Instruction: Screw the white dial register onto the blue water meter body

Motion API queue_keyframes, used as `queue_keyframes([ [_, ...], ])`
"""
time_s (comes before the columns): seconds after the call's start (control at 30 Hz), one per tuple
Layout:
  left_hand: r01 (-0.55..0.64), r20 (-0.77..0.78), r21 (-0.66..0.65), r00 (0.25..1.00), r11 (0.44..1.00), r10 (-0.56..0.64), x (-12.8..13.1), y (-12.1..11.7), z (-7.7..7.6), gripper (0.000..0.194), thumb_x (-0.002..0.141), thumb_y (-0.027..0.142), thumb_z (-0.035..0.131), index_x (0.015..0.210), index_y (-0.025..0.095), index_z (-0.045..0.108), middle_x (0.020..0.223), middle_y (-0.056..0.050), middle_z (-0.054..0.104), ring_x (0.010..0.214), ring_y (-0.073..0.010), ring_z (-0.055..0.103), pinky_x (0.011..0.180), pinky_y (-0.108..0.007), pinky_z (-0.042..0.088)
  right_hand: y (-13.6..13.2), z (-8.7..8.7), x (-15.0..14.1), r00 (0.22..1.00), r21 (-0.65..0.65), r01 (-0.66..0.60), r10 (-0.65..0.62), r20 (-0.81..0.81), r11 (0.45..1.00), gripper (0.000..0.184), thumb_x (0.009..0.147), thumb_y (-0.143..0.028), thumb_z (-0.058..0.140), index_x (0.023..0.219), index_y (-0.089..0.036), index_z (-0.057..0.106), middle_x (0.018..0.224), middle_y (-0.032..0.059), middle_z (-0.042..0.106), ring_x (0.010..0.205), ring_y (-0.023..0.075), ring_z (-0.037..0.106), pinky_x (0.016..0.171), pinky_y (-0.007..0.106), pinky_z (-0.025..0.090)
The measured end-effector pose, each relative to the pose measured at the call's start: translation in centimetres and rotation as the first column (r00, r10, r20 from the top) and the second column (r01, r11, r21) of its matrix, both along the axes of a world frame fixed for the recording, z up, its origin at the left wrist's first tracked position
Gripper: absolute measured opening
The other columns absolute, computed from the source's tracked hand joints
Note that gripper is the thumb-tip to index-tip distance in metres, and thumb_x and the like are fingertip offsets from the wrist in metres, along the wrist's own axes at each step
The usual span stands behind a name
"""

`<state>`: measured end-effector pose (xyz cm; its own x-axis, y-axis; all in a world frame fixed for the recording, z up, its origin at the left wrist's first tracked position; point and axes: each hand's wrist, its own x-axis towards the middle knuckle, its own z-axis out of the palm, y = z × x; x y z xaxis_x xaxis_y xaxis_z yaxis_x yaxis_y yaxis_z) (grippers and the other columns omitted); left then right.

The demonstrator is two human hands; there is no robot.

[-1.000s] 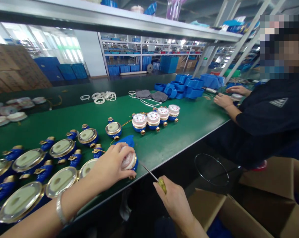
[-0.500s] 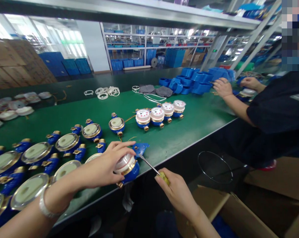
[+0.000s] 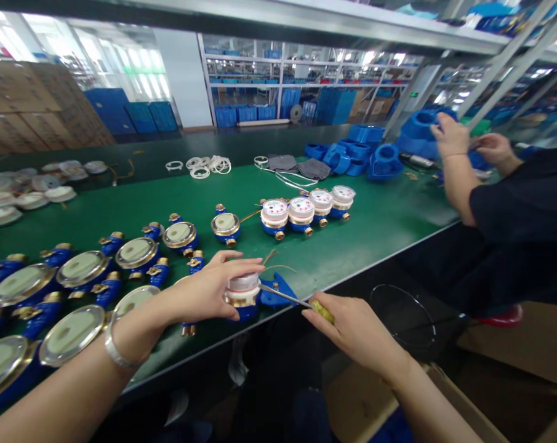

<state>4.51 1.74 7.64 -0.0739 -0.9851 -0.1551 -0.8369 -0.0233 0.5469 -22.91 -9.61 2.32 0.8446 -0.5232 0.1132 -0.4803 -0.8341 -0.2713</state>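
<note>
Meter [image 3: 244,297] – blue below, brass-ringed, pale-topped

4 wht-dial meters [image 3: 301,210], 1 held meter [image 3: 242,296], min. 8 grn-top meters [image 3: 83,268], 1 screwdriver [image 3: 300,301], 2 own hands [image 3: 216,288], 1 bracelet [image 3: 112,346], 2 gry cloth pcs [image 3: 282,163].

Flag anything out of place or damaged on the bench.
A white-corded grey fabric item, possibly a face mask, lies on the green bench beside the blue plastic parts. Odd: looks like personal wear, not hardware.
</note>
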Motion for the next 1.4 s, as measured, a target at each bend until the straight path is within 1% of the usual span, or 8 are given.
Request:
queue_keyframes([
  [0.07,0.044,0.011,0.033,0.999,0.998,-0.044,0.3,0.0,0.4,0.089,0.062,0.010,0.075,0.142,0.033,0.043,0.155,-0.005,0.031,0.144,-0.0294,0.023,0.118,-0.050,0.025,0.0,0.8,-0.2,1.000,-0.063,-0.004,0.003,-0.012,0.998,0.041,0.098,-0.055,0.037,0.081,-0.022,0.056,0.072,0.0019,0.069,0.060,0.0174,0.065,0.055,0.028,0.030],
  [0.17,0.054,-0.016,0.039,0.998,0.998,-0.053,0.0,0.0,0.3,0.090,0.065,0.015,0.074,0.145,0.031,0.037,0.152,-0.008,0.028,0.140,-0.0291,0.031,0.117,-0.048,0.027,0.1,1.9,-0.2,0.996,-0.122,-0.018,0.006,-0.094,0.992,0.039,0.099,-0.052,0.039,0.082,-0.021,0.056,0.074,0.0026,0.070,0.064,0.0193,0.067,0.056,0.029,0.030],
  [0.33,-0.036,-0.014,-0.082,0.999,0.996,0.035,-0.8,0.0,-0.9,0.089,0.053,0.033,0.090,0.131,0.025,0.049,0.137,-0.009,0.039,0.131,-0.0294,0.038,0.114,-0.046,0.032,0.0,2.8,0.2,0.976,-0.148,-0.077,0.044,-0.214,0.986,0.036,0.098,-0.051,0.041,0.086,-0.021,0.058,0.076,0.0027,0.071,0.065,0.0212,0.068,0.054,0.029,0.026],
  [0.43,-0.021,-0.077,-0.136,0.997,0.990,0.010,-0.7,-0.5,-1.5,0.081,0.054,0.029,0.090,0.125,0.024,0.052,0.132,-0.007,0.042,0.127,-0.0262,0.043,0.113,-0.041,0.033,-0.6,3.2,0.6,0.968,-0.189,-0.119,0.071,-0.240,0.975,0.036,0.098,-0.050,0.042,0.084,-0.021,0.058,0.075,0.0026,0.071,0.066,0.0215,0.068,0.054,0.030,0.022],
  [0.63,0.036,-0.245,-0.111,0.968,0.993,-0.063,0.4,-1.7,-1.5,0.076,0.055,0.021,0.090,0.122,0.027,0.054,0.131,-0.003,0.046,0.122,-0.0223,0.050,0.110,-0.036,0.035,-2.0,3.8,1.8,0.953,-0.268,-0.164,0.082,-0.291,0.950,0.034,0.098,-0.048,0.044,0.084,-0.021,0.059,0.076,0.0022,0.070,0.066,0.0210,0.067,0.055,0.030,0.017],
  [0.83,0.021,-0.265,-0.144,0.962,0.989,-0.059,1.1,-2.8,-2.0,0.077,0.051,0.033,0.093,0.119,0.023,0.058,0.128,-0.006,0.051,0.117,-0.0237,0.053,0.106,-0.036,0.039,-2.5,3.7,3.0,0.944,-0.317,-0.194,0.088,-0.319,0.928,0.031,0.099,-0.043,0.044,0.087,-0.019,0.058,0.075,0.0032,0.069,0.067,0.0204,0.066,0.054,0.029,0.015],
  [1.07,0.007,-0.297,-0.131,0.954,0.991,-0.046,1.6,-3.3,-2.2,0.072,0.053,0.034,0.091,0.117,0.023,0.061,0.124,-0.005,0.055,0.113,-0.0235,0.056,0.101,-0.035,0.041,-3.1,4.7,3.8,0.919,-0.307,-0.242,0.116,-0.376,0.921,0.033,0.100,-0.043,0.040,0.086,-0.019,0.058,0.072,0.0038,0.069,0.062,0.0210,0.066,0.054,0.029,0.010],
  [1.4,-0.044,-0.303,-0.146,0.953,0.988,-0.002,1.8,-3.5,-2.7,0.073,0.052,0.035,0.091,0.117,0.022,0.062,0.121,-0.005,0.058,0.110,-0.0239,0.057,0.099,-0.035,0.043,-1.9,5.1,3.9,0.913,-0.293,-0.152,0.021,-0.407,0.944,0.033,0.100,-0.045,0.039,0.088,-0.021,0.059,0.074,0.0038,0.072,0.062,0.0229,0.068,0.052,0.030,0.011],
])
